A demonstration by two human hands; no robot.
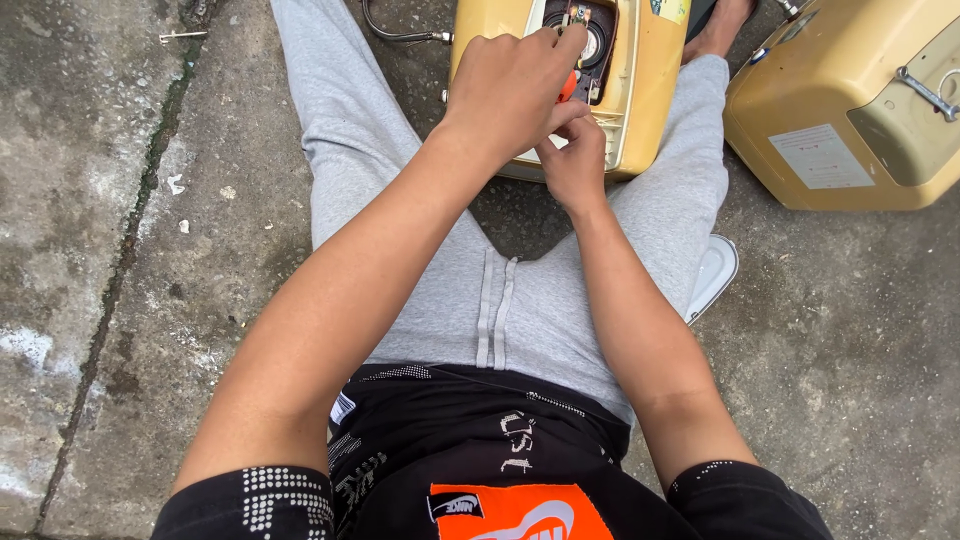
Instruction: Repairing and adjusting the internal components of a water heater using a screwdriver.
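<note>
We count two yellow casings: one open casing [640, 90] between the legs, one closed casing [850, 110] to the right. We see two hands, left hand [510, 85] and right hand [575, 165], one orange-handled tool [567, 86], one metal hose [400, 35], one white sandal [714, 275].

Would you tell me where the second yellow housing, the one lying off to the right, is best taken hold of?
Probably by the metal bracket on the second yellow housing, coming from above: it stands proud of the recessed panel, while the rounded shell offers little to grip. Both hands are busy at the other housing.
</note>
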